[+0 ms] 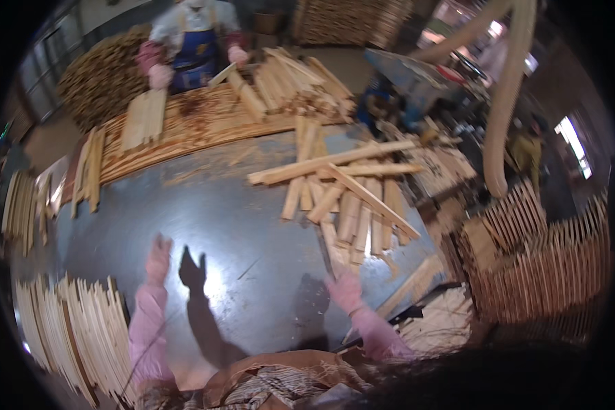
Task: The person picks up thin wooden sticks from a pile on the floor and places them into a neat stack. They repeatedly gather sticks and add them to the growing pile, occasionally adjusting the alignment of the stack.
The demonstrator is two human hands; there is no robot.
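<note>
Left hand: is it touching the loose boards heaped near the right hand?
Apart. The head view shows a broad stretch of metal tabletop between the left hand and the loose boards.

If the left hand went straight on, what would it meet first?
Probably the striped wooden panel across the grey tabletop; the left hand looks raised, so it might pass above.

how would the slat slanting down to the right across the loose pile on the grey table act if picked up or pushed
The slat looks stiff, lying straight with no visible sag. It is probably light for its size, being narrow, bare wood. Its flat-looking sides make rolling unlikely, but it may slide or tip on the loose pieces beneath.
</note>
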